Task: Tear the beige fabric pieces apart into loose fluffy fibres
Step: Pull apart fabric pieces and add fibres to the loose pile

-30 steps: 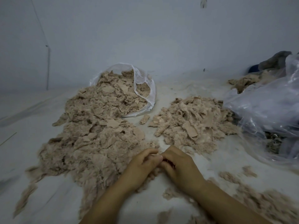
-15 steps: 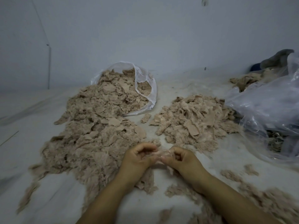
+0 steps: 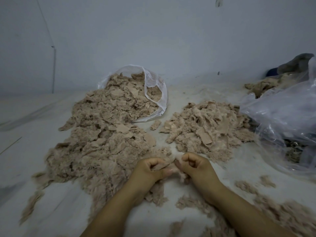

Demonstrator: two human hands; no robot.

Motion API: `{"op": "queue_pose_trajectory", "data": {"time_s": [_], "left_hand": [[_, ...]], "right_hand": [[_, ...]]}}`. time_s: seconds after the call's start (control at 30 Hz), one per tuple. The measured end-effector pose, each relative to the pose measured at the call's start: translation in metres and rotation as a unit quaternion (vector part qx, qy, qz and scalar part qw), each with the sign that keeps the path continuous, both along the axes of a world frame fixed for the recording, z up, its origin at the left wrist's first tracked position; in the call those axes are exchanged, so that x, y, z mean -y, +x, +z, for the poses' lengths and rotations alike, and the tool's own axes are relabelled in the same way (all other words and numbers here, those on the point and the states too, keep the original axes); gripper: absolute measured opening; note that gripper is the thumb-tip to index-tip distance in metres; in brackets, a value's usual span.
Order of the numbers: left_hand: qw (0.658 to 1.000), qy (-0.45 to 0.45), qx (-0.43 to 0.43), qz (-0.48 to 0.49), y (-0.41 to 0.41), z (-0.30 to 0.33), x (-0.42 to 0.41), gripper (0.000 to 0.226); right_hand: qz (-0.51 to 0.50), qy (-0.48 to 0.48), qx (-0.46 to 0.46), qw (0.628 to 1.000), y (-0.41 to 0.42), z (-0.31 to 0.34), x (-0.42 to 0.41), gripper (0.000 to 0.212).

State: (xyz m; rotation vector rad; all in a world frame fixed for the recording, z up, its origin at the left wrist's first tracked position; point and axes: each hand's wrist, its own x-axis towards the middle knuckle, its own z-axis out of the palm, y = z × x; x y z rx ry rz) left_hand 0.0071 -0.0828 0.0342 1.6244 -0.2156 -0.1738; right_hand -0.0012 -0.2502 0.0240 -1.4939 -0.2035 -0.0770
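Note:
My left hand and my right hand meet low in the middle, just above the pale surface. Each pinches one end of a small beige fabric piece stretched between them. A large heap of beige fabric pieces and fluff spreads to the left, spilling out of a clear plastic bag. A smaller heap of pieces lies beyond my right hand. Loose fluffy fibres lie at the lower right, and more sit under my wrists.
A big crumpled clear plastic bag fills the right side, with dark contents inside. Behind it lie more beige scraps and a grey cloth. A plain wall rises behind the pale surface.
My hands have lifted off the surface and drawn slightly apart, stretching the small beige piece between them. The heaps have not moved.

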Motion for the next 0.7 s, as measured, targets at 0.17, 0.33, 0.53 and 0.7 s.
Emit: {"op": "queue_pose_trajectory", "data": {"time_s": [0.17,0.33,0.53,0.7], "left_hand": [[0.990,-0.132,-0.045,0.013,0.007,-0.003,-0.005,0.010],[0.972,-0.205,-0.052,0.099,0.014,-0.002,-0.006,0.017],[0.998,-0.040,0.038,0.014,0.001,-0.003,-0.002,0.017],[0.993,0.010,0.099,0.066,-0.003,-0.003,0.009,0.029]], "right_hand": [[0.064,-0.057,0.011,0.996,0.000,0.002,0.008,0.031],[0.193,-0.149,-0.027,0.970,-0.005,0.015,0.020,0.029],[0.054,-0.211,0.016,0.976,-0.006,0.013,0.011,0.032],[0.064,-0.102,-0.026,0.992,-0.004,0.007,0.002,0.019]]}}
